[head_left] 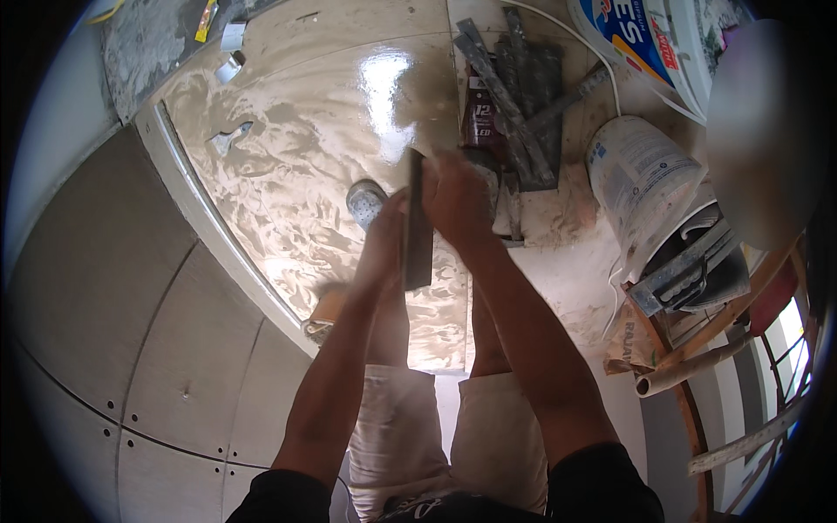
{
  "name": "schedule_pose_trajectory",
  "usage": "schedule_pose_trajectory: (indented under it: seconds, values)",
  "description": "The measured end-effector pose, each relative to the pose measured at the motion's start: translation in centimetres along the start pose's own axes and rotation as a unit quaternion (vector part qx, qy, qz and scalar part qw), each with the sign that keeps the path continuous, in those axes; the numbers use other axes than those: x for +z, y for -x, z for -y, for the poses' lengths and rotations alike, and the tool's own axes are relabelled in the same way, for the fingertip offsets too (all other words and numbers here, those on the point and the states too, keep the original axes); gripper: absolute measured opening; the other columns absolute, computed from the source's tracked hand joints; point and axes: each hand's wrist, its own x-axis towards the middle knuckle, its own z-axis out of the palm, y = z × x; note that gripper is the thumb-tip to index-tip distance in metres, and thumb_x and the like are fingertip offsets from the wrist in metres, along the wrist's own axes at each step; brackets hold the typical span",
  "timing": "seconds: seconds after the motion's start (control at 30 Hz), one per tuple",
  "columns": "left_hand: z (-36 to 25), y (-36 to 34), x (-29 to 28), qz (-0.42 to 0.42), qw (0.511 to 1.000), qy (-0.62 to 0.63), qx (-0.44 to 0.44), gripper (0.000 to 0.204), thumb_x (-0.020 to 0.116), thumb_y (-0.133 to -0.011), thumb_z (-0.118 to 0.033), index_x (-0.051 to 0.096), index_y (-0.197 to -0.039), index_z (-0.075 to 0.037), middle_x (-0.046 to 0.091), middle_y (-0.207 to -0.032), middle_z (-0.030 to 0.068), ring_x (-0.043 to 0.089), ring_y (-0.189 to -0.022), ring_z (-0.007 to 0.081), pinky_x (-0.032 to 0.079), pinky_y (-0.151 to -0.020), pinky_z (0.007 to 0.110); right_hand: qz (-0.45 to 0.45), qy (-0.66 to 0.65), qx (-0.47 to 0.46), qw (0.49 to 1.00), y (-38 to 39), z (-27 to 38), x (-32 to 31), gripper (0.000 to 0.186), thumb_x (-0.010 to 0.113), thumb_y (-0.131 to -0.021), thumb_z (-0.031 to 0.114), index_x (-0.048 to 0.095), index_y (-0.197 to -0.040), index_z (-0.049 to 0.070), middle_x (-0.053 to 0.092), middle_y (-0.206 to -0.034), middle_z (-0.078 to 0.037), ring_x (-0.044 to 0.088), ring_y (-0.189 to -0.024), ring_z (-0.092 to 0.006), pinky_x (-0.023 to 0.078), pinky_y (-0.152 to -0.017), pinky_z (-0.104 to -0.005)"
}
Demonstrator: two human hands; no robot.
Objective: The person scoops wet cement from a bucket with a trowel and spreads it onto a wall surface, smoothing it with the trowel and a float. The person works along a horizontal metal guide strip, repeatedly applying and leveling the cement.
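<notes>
Blurred and pale, a grey shape (pixel 758 139) is filling the right margin close to the lens; what it is, I cannot tell. Between the forearms, a dark flat bar (pixel 420 235) is standing edge-on above the middle of the floor (pixel 288 200), its length pointing away from the body. The left hand (pixel 384 240) is gripping its left side and the right hand (pixel 458 200), smeared by motion, is clasping its upper right, presumably so that the two grips are steadying it. One shoe (pixel 364 203) is showing just left of it. Dark metal strips (pixel 532 113) are lying heaped toward the floor's far right corner, probably for easy reach. Nearer the right edge, a white bucket (pixel 636 166) is sitting, and a trowel (pixel 684 264) is resting on a black container (pixel 728 283), perhaps to spare its handle. Brown, wet smears are swirling across the floor, glare is shining toward its far edge, and a metal trim (pixel 209 213) is lining its left edge. Grey panels (pixel 131 305) are walling that side.
</notes>
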Motion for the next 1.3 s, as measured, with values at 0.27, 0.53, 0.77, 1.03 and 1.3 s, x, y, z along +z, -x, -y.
schedule_pose_trajectory:
  seconds: [0.27, 0.53, 0.77, 1.03, 1.3]
  values:
    - [1.1, -2.2, -2.3, -0.008, 0.986, -0.148, 0.081, 0.038, 0.051, -0.099, -0.022, 0.052, -0.129, 0.001, 0.063, -0.110, 0.0136, 0.062, -0.100, 0.0190, 0.051, -0.084, 0.032, -0.002, 0.004, -0.032, 0.999, 1.5, 1.8, -1.6, 0.029, 0.052, -0.095, 0.015, 0.059, -0.121, 0.004, 0.062, -0.096, -0.022, 0.066, -0.091, -0.0383, 0.055, -0.075, -0.0481]
    - [0.5, -4.9, -2.2, 0.027, 0.999, -0.004, 0.033, 0.030, 0.049, -0.102, -0.023, 0.055, -0.122, -0.002, 0.064, -0.096, 0.0048, 0.063, -0.084, 0.0138, 0.053, -0.071, 0.027, 0.026, 0.048, -0.233, 0.971, 6.6, 1.4, -2.7, 0.027, 0.062, -0.089, 0.011, 0.066, -0.114, 0.006, 0.069, -0.101, -0.017, 0.068, -0.090, -0.0336, 0.052, -0.077, -0.0466]
    - [0.9, -1.6, 1.7, 0.057, 0.997, -0.037, -0.021, 0.042, 0.040, -0.104, -0.022, 0.047, -0.136, 0.004, 0.055, -0.129, 0.0209, 0.053, -0.121, 0.0277, 0.040, -0.107, 0.034, -0.001, -0.020, -0.098, 0.995, 1.1, -3.8, -3.5, 0.030, 0.062, -0.093, 0.013, 0.062, -0.121, 0.002, 0.066, -0.108, -0.021, 0.064, -0.098, -0.0403, 0.052, -0.087, -0.0458]
    - [1.4, -1.2, 0.2, 0.122, 0.945, -0.210, 0.218, 0.036, 0.058, -0.094, -0.009, 0.056, -0.127, 0.003, 0.057, -0.127, 0.0177, 0.058, -0.117, 0.0263, 0.047, -0.101, 0.033, 0.069, 0.192, -0.217, 0.955, 3.2, -8.6, -5.3, 0.039, 0.055, -0.097, 0.018, 0.057, -0.129, -0.004, 0.063, -0.119, -0.026, 0.062, -0.109, -0.0430, 0.047, -0.097, -0.0472]
    - [0.3, -0.5, 3.2, 0.079, 0.993, -0.073, 0.039, 0.040, 0.043, -0.107, -0.029, 0.055, -0.128, 0.004, 0.065, -0.115, 0.0134, 0.063, -0.102, 0.0171, 0.050, -0.093, 0.031, -0.032, 0.068, 0.065, 0.995, 0.9, -6.1, -8.3, 0.043, 0.049, -0.103, 0.031, 0.059, -0.119, -0.007, 0.061, -0.114, -0.029, 0.059, -0.109, -0.0432, 0.045, -0.093, -0.0467]
